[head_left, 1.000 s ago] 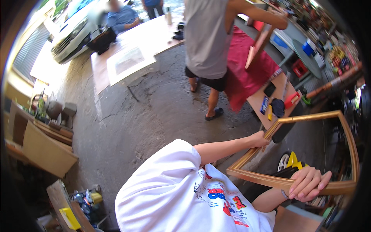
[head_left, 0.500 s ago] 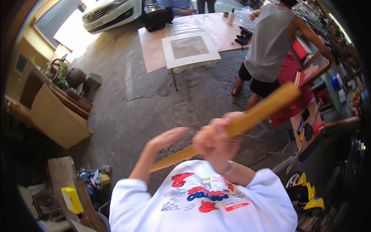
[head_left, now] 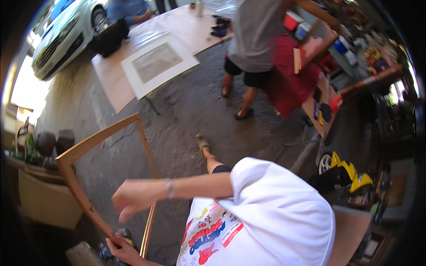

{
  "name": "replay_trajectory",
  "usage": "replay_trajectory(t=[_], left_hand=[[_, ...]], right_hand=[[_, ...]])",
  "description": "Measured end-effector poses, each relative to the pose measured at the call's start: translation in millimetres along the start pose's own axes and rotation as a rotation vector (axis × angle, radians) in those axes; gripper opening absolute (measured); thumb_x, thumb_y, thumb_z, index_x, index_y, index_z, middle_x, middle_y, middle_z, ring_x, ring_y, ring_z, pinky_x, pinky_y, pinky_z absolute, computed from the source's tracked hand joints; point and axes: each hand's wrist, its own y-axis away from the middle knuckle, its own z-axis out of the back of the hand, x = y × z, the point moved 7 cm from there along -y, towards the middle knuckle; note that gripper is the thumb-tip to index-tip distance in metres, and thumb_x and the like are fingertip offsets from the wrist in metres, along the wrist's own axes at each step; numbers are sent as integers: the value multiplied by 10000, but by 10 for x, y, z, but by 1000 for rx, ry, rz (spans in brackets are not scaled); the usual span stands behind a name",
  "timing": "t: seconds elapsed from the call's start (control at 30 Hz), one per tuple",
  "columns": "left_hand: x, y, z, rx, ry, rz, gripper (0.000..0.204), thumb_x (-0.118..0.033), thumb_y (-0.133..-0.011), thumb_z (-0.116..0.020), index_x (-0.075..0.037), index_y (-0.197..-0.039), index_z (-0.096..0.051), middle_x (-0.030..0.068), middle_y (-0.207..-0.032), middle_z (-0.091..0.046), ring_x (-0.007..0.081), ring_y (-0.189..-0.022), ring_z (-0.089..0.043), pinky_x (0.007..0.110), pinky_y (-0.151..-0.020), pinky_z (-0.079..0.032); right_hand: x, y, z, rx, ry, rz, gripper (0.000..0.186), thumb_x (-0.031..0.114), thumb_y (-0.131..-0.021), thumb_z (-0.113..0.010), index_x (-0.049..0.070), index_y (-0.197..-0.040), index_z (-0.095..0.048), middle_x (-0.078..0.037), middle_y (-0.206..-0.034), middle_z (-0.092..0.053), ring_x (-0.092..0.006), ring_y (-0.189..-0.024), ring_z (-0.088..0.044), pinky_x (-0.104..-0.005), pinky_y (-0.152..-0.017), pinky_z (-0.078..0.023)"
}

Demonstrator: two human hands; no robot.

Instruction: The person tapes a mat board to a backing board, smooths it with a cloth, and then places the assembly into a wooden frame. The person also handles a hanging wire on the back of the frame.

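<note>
A wooden picture frame stands tilted at my left, its middle open so the floor shows through. My left hand is closed around its near lower corner area, thumb on the wood. Across my body reaches my right arm. My right hand hovers over the frame's opening, fingers loosely bent with the thumb apart; nothing shows in it, and it looks clear of the wood.
Ahead, a table carries a white mat board and a black bag. A person in a grey top stands beside a red cloth. A white car is parked far left; leaning boards stand at left.
The wooden frame has swung from edge-on before my chest to my left, showing its opening. My right hand has let go of it, and my left hand now grips it. The view has turned right.
</note>
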Motion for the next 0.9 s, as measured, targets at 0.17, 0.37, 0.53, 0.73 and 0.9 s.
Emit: replay_trajectory(t=[0.17,0.37,0.53,0.73,0.9], left_hand=[[-801,-15,679,-304,-307,-14,510,-365,-1021,-692,129,-1142,-683,133,-771,-665,196,-634,-580,340,-573,-506],[-1871,-388,304,-489,-536,23,440,-321,-1051,-648,99,-925,-680,118,-651,-582,182,-543,-519,373,-487,-424],[-2016,-750,500,-622,-453,2,389,-346,-1044,-655,26,-944,-711,108,-671,-611,180,-569,-526,361,-509,-447],[-2156,-1052,507,-731,-102,166,409,-450,-1023,-656,-42,-1046,-679,59,-720,-575,135,-579,-510,310,-513,-419],[-1833,-1491,387,-766,156,234,473,-548,-1013,-637,-79,-1077,-632,-26,-769,-518,57,-546,-447,229,-489,-345]], right_hand=[[-1619,789,2408,-920,-282,-324,254,259,-1032,-645,9,-1045,-688,-92,-888,-707,-164,-724,-724,-314,-623,-589],[-4263,1439,3995,-1320,-861,-535,599,432,-1042,-627,6,-1426,-455,-172,-1278,-589,-294,-1171,-612,-498,-946,-535],[-4854,744,4286,-1179,-1012,-494,621,409,-1038,-648,18,-1465,-423,-145,-1325,-576,-321,-1239,-571,-552,-1063,-427],[-4908,332,4298,-1356,-1166,-405,333,164,-1005,-704,133,-1301,-554,-77,-1255,-634,-281,-1183,-604,-539,-1014,-454],[-4667,197,4514,-1391,-1247,-162,222,50,-985,-693,65,-1199,-636,-71,-1136,-707,-243,-1054,-701,-438,-894,-594]])
